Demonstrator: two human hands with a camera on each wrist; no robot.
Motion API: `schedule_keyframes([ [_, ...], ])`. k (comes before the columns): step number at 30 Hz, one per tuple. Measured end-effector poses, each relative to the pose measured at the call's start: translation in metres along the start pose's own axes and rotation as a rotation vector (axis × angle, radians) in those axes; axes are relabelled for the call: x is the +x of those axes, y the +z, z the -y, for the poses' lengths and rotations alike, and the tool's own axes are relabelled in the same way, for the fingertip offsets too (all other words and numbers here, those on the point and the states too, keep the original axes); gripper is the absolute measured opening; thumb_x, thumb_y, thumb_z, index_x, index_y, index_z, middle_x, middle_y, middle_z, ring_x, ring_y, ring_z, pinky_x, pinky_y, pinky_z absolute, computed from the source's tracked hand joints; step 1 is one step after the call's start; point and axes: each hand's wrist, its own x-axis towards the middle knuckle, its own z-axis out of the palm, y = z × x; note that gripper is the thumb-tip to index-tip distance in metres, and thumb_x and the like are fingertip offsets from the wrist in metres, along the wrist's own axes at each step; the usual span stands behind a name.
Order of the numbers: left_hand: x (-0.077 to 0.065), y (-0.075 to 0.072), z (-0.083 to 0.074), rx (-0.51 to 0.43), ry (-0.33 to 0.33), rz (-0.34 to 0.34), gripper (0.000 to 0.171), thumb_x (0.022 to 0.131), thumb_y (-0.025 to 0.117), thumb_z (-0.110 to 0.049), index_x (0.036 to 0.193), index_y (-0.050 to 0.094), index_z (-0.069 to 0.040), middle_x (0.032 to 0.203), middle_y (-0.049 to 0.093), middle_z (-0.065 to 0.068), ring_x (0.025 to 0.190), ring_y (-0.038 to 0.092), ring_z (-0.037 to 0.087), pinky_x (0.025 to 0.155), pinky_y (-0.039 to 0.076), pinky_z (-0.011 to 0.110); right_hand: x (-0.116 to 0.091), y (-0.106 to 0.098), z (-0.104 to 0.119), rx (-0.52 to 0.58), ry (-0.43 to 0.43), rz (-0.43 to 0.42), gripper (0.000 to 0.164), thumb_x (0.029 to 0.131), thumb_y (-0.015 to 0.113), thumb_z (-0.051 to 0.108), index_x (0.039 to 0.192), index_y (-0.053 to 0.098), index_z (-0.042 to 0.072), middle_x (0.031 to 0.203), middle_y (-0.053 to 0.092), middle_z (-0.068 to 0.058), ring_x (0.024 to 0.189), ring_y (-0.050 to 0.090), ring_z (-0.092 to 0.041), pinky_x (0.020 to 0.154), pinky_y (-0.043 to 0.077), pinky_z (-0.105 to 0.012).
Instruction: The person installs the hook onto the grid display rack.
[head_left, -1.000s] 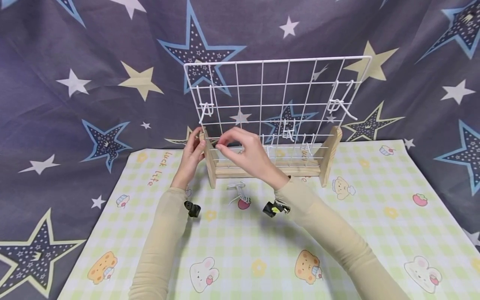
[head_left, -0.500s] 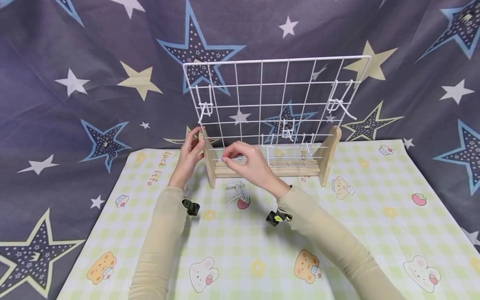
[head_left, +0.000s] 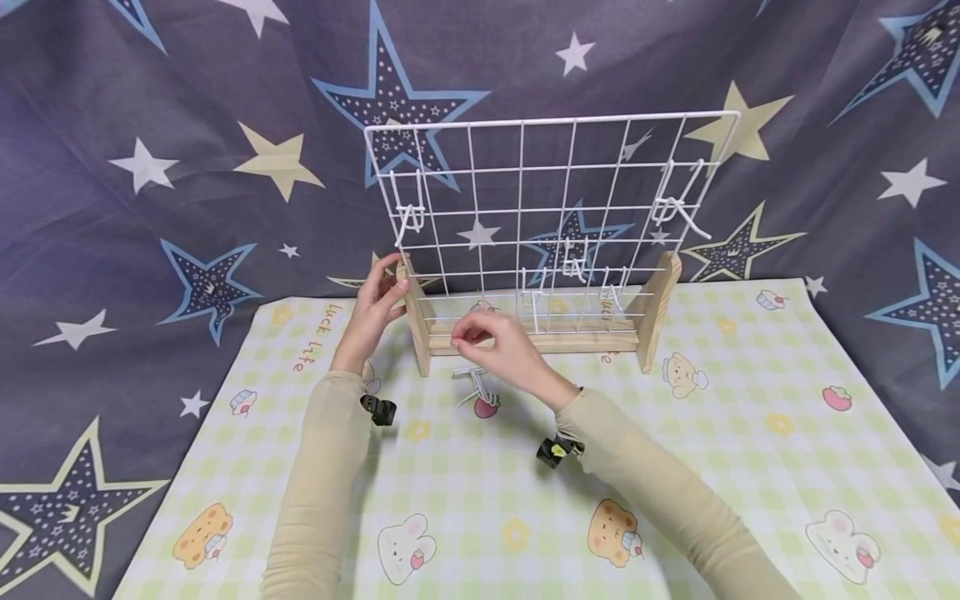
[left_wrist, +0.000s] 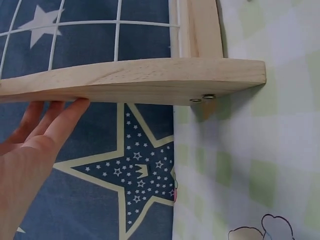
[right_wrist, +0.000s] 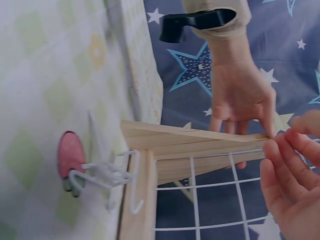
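A white wire grid panel [head_left: 521,190] stands upright in a wooden stand with two side supports. My left hand [head_left: 369,323] grips the left wooden support [head_left: 417,333], thumb on the near side and fingers around its outer face. In the left wrist view the fingers [left_wrist: 65,117] lie against that face. My right hand [head_left: 508,348] hovers before the grid's lower left, fingers loosely curled, thumb and index close together, with nothing visible between them. Just below it, loose white wire hooks [head_left: 477,387] lie in a small heap on the tablecloth; the right wrist view shows these hooks [right_wrist: 107,174] close up.
Several hooks hang on the grid: one hook [head_left: 410,217] at upper left, another hook [head_left: 670,207] at upper right, others low on the right half. The right wooden support [head_left: 660,312] stands opposite. A starry curtain [head_left: 225,125] hangs behind the checked tablecloth [head_left: 712,467].
My right hand has moved down and slightly right, away from the grid's left edge toward the loose hooks. My left hand stays on the wooden support.
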Motion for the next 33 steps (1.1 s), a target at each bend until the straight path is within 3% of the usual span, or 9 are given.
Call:
schedule_keyframes([
  [7, 0.001, -0.002, -0.006, 0.012, -0.043, -0.008, 0.041, 0.102, 0.048, -0.012, 0.141, 0.039, -0.012, 0.133, 0.044, 0.034, 0.114, 0.053, 0.028, 0.097, 0.041, 0.056, -0.009, 0.005, -0.013, -0.013, 0.055, 0.041, 0.008, 0.085, 0.066, -0.005, 0.092, 0.067, -0.005, 0.089, 0.068, -0.010, 0.080, 0.064, -0.019, 0.076, 0.054, -0.027],
  [14, 0.003, -0.003, -0.009, 0.021, -0.056, -0.017, 0.036, 0.100, 0.049, -0.014, 0.136, 0.045, -0.014, 0.119, 0.056, 0.014, 0.111, 0.054, 0.029, 0.094, 0.044, 0.057, -0.014, 0.008, -0.020, -0.036, 0.113, 0.074, 0.006, 0.086, 0.067, -0.001, 0.092, 0.068, -0.001, 0.091, 0.068, -0.008, 0.082, 0.063, -0.017, 0.078, 0.053, -0.027],
  [21, 0.005, -0.002, -0.007, 0.071, -0.032, -0.033, 0.039, 0.101, 0.048, -0.016, 0.139, 0.042, -0.009, 0.129, 0.049, 0.030, 0.109, 0.055, 0.031, 0.090, 0.047, 0.057, -0.016, 0.009, -0.026, -0.075, 0.120, 0.120, 0.007, 0.086, 0.067, 0.000, 0.092, 0.068, 0.000, 0.091, 0.068, -0.007, 0.083, 0.063, -0.018, 0.078, 0.054, -0.029],
  [28, 0.007, -0.003, -0.006, 0.094, -0.013, -0.032, 0.041, 0.103, 0.048, -0.019, 0.140, 0.041, -0.006, 0.120, 0.058, 0.013, 0.112, 0.055, 0.037, 0.087, 0.048, 0.058, -0.020, 0.011, -0.035, -0.068, 0.165, 0.186, 0.009, 0.086, 0.067, 0.000, 0.095, 0.068, 0.001, 0.093, 0.068, -0.007, 0.088, 0.063, -0.018, 0.083, 0.053, -0.036],
  [33, 0.008, -0.004, -0.005, 0.082, -0.030, -0.031, 0.039, 0.102, 0.049, -0.021, 0.138, 0.042, -0.006, 0.117, 0.060, 0.007, 0.111, 0.056, 0.030, 0.087, 0.049, 0.057, -0.023, 0.013, -0.041, -0.071, 0.165, 0.216, 0.009, 0.085, 0.067, -0.001, 0.093, 0.068, 0.003, 0.093, 0.068, -0.006, 0.089, 0.063, -0.019, 0.084, 0.053, -0.038],
])
